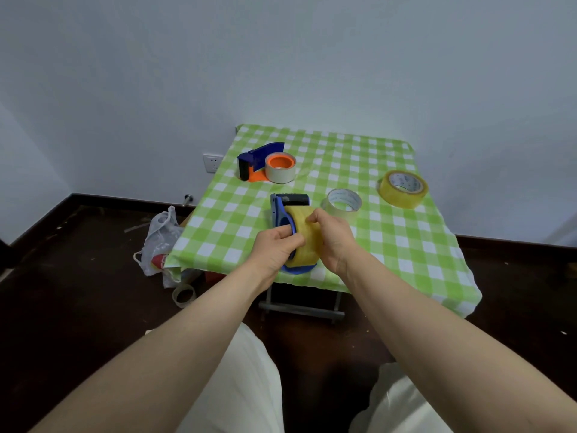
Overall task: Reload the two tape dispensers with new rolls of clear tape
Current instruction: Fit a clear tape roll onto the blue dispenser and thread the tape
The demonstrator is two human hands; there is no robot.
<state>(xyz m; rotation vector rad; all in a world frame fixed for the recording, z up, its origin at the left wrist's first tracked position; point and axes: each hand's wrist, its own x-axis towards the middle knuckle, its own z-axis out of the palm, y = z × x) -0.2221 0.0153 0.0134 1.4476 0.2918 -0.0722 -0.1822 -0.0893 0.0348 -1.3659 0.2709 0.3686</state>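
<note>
Support comes from our left hand [274,249], fingers curled round the blue tape dispenser [278,210] at the near edge of the table [390,245], so our right hand [333,238], fingers wrapped over the yellowish tape roll [307,234], can seat it, we judge. The orange-and-blue dispenser [257,160] sits far left.

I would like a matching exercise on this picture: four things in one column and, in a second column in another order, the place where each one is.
Things
1. orange-and-blue dispenser
2. thick yellow roll
3. thin clear roll
4. plastic bag

Places
A. on the floor, left of the table
B. far left part of the table
C. right part of the table, alone
D. on the table, just beyond the right hand

Pairs: 1-B, 2-C, 3-D, 4-A
</note>
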